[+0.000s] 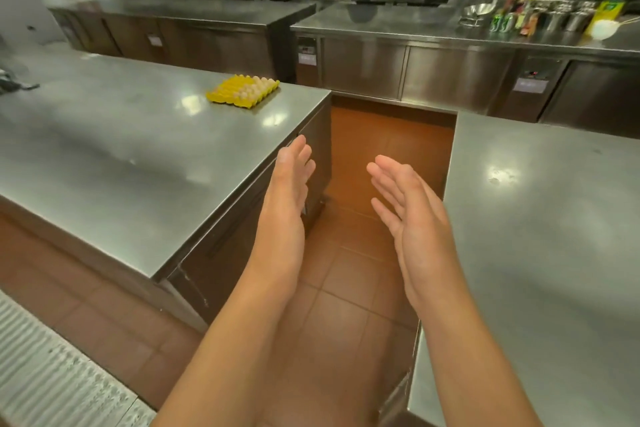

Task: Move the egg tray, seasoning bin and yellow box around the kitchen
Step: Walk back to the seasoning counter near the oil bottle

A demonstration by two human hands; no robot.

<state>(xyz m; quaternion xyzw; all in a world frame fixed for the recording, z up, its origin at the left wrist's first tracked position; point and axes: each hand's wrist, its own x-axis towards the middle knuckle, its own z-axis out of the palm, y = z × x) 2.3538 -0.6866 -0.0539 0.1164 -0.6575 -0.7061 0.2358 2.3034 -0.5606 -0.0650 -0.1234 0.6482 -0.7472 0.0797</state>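
Left hand (289, 198) and right hand (407, 215) both empty with straight fingers, egg tray (243, 90) blurred on counter (138, 149)

**Two bare forearms and hands, nothing worn**

Two arms enter from the bottom edge, both bare from the lowest visible point to the fingertips. No sleeve, cuff, glove, watch, bracelet or ring shows on either one. The left hand (287, 204) is slim, with long fingers (300, 149). The right hand (415, 218) shows its palm, creased with faint lines. What can be seen of the nails looks short and unpainted.
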